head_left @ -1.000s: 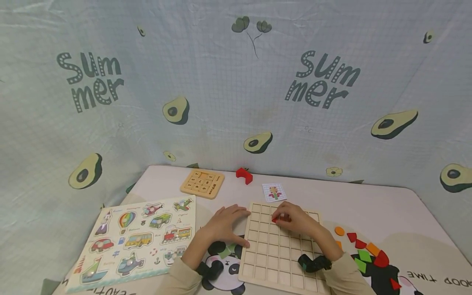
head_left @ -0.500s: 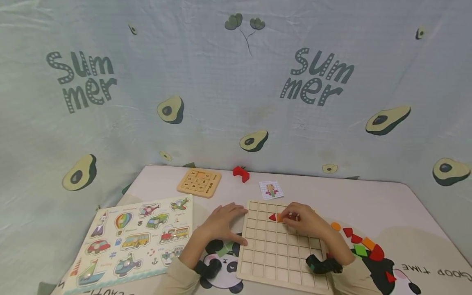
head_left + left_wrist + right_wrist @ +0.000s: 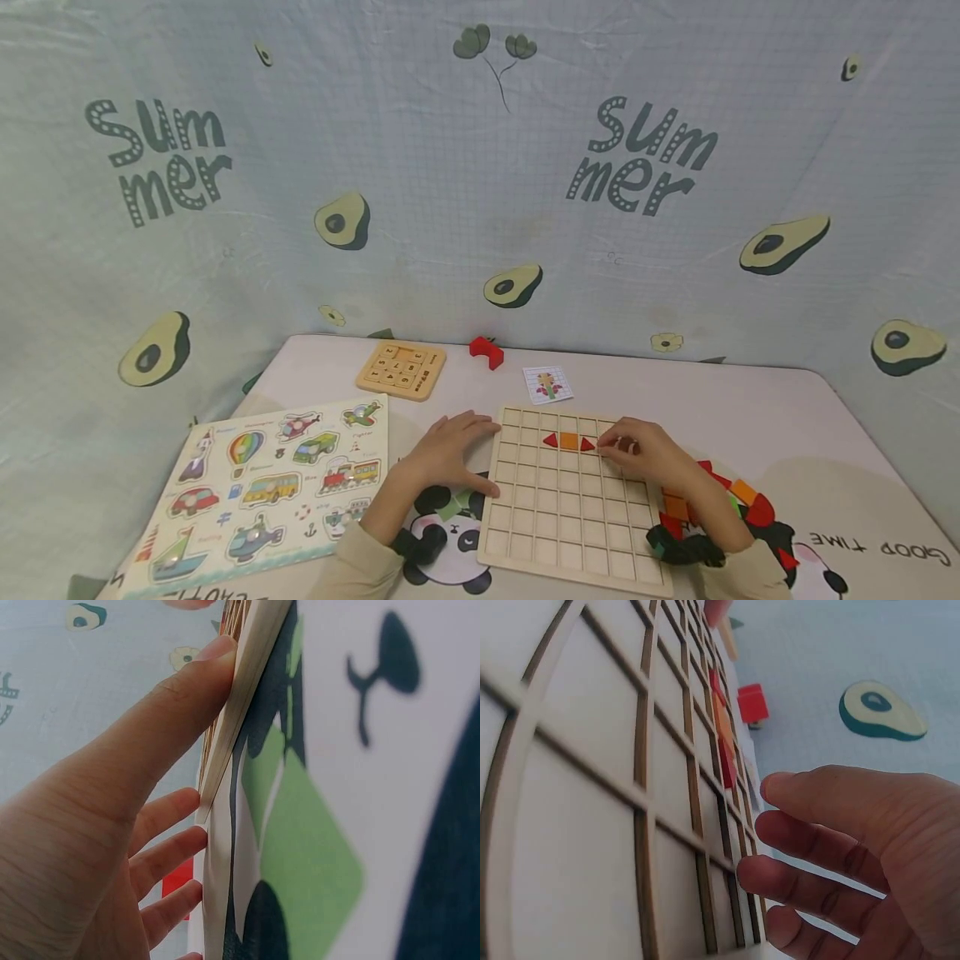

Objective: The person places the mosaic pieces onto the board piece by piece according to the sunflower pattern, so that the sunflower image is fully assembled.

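Note:
A square wooden grid board [image 3: 562, 517] lies in front of me. In one of its upper rows sit a red triangle [image 3: 551, 440], an orange square [image 3: 569, 441] and a second red triangle [image 3: 587, 445], side by side. My left hand [image 3: 448, 454] rests at the board's left edge, thumb and fingers spread along it; the left wrist view shows the thumb [image 3: 187, 690] touching the rim. Just right of the second triangle is my right hand [image 3: 647, 448], over the board. Its fingers [image 3: 802, 877] are loosely bent and hold nothing in the right wrist view.
Behind the board lies a small pattern card [image 3: 547, 385]. A number puzzle [image 3: 401, 370] and a red arch block [image 3: 487, 352] are farther back. A picture puzzle [image 3: 262, 492] lies left. Loose coloured pieces, including an orange one [image 3: 743, 492], lie right, partly behind my right forearm.
My right hand has moved right along the row, uncovering the orange square and second red triangle, and has let go of the pieces. The left hand stays at the board's edge.

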Action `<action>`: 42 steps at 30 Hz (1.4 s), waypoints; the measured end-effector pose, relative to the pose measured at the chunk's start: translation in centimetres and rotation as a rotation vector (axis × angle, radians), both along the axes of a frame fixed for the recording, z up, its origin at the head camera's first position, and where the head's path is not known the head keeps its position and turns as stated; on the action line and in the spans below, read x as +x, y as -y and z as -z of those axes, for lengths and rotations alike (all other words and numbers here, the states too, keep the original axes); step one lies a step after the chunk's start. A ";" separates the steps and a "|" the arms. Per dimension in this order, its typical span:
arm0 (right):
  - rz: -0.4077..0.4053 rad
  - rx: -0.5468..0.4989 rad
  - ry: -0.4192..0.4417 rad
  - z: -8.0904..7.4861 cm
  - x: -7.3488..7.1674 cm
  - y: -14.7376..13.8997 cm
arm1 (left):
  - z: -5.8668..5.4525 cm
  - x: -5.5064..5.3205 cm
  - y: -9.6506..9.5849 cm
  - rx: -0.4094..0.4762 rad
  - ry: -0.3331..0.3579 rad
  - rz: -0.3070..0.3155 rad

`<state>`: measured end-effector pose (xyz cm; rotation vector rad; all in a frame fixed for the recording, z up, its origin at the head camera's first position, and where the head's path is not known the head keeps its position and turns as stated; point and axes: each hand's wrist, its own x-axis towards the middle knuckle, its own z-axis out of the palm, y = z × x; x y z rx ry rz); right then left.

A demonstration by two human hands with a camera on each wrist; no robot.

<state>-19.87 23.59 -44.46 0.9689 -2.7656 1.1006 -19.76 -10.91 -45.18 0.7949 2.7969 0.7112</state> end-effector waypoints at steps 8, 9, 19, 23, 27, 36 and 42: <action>0.044 -0.024 0.019 0.3 0.7 -2.2 | 0.0 -0.1 0.0 0.002 -0.001 -0.001; 0.051 -0.030 0.027 0.3 0.8 -2.4 | 0.0 -0.1 0.0 0.001 -0.002 -0.001; 0.153 -0.037 0.060 -0.1 1.4 -4.4 | 0.0 0.0 0.2 0.002 -0.003 0.000; 0.212 -0.019 0.073 -0.4 1.7 -5.1 | 0.1 -0.1 0.2 -0.003 -0.016 0.002; 0.223 0.006 0.085 -0.3 1.8 -6.0 | 0.2 -0.2 0.2 0.000 -0.020 0.004; 0.283 0.095 0.129 -0.1 1.6 -6.6 | 0.2 -0.2 0.1 0.001 -0.013 0.001; 0.328 0.149 0.162 -0.2 1.7 -6.5 | 0.2 0.0 0.0 0.000 -0.010 -0.001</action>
